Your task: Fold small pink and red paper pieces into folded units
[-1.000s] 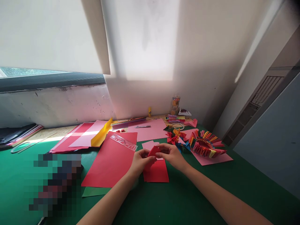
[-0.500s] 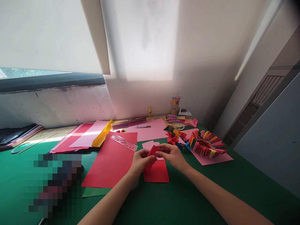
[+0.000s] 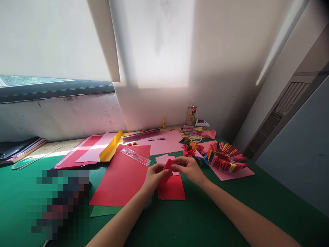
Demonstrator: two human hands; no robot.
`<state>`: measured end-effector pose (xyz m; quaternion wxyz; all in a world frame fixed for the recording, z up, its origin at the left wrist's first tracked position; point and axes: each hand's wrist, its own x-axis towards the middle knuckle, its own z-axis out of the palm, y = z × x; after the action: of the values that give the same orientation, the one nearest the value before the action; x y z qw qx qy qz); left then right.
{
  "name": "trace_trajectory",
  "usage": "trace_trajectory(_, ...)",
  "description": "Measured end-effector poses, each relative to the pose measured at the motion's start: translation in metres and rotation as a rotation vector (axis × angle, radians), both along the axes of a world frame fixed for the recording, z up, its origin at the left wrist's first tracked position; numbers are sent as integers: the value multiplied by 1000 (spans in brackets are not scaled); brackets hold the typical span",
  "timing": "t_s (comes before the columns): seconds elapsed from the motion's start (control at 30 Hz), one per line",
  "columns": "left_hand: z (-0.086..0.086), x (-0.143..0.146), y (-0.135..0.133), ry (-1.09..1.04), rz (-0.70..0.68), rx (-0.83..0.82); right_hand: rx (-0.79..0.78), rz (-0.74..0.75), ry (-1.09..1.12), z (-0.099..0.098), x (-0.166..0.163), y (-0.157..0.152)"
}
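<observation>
Between my two hands is a small folded piece of red paper point(image 3: 168, 166), held up above the table. My left hand point(image 3: 154, 176) pinches its left and lower side with thumb and fingers. My right hand point(image 3: 189, 167) grips its upper right edge, thumb in front. Below them lies a small stack of red paper point(image 3: 172, 190), partly covered by my left hand. Small pink paper pieces point(image 3: 164, 158) lie just behind the hands. A large red sheet point(image 3: 115, 187) with a clear stencil ruler point(image 3: 135, 156) on it is to the left of my left hand.
To the right, a ring of folded colored paper point(image 3: 227, 157) rests on a pink sheet, beside several folded paper pieces point(image 3: 191, 150). A bottle point(image 3: 191, 115) and glue stick point(image 3: 163, 122) stand by the wall. A yellow folded sheet point(image 3: 111, 147) and a blurred-out object point(image 3: 66, 199) are leftward.
The red folded paper has turned slightly and is tilted a little more upright between my fingers. Both hands keep nearly the same place and grip. The camera view has shifted slightly.
</observation>
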<state>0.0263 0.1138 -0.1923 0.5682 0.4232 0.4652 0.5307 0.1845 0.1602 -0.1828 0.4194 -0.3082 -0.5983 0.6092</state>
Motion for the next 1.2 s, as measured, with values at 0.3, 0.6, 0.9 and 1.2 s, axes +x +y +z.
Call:
trace_trajectory(0.3,-3,-2,2,12,26,-26,17,-68,-35,-1,5,9)
trace_trajectory(0.6,2,-2,0,29,90,-47,44,-109,-54,-3,6,12)
trace_trajectory(0.9,8,1,-2,-36,114,52,-84,15,51,1,-2,-2)
trace_trajectory(1.2,4,6,-5,22,52,112,-158,-42,80,-8,-12,-14)
